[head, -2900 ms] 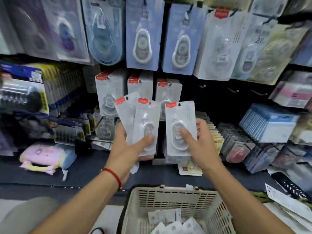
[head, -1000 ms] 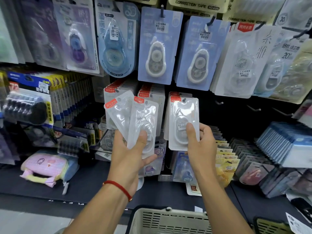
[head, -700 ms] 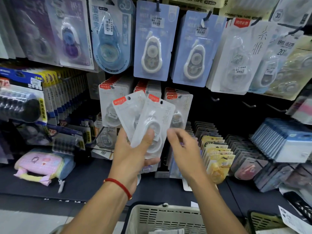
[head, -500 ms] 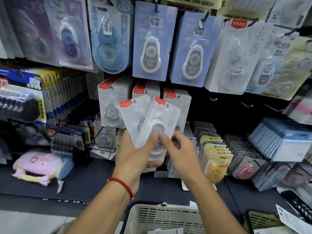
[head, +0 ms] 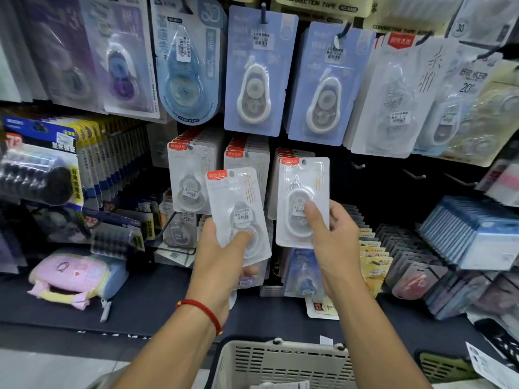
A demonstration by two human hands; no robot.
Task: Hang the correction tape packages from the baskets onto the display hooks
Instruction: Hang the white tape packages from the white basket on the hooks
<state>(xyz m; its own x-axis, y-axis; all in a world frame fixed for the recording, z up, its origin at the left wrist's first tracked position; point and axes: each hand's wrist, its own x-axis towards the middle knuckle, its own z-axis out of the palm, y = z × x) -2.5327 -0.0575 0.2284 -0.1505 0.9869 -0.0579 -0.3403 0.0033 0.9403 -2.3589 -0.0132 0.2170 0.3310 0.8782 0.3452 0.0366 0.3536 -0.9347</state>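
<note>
My left hand grips a clear correction tape package with a red label, thumb on its front, held upright before the middle stack of hung packages. My right hand pinches a second identical package, thumb on its blister, held up in front of the right stack. Its hang hole is near the top of that stack; whether it is on the hook I cannot tell. A third stack hangs to the left. The beige basket sits below my arms.
Larger blue and white correction tape cards hang on the row above. Bare hooks stick out to the right. A dark shelf holds a pink pouch, yellow packs and blue boxes. A green basket sits lower right.
My right hand hung its earlier package on the right stack, came back empty, and took one of the two packages from my left hand. It now holds that one up at the right stack.
</note>
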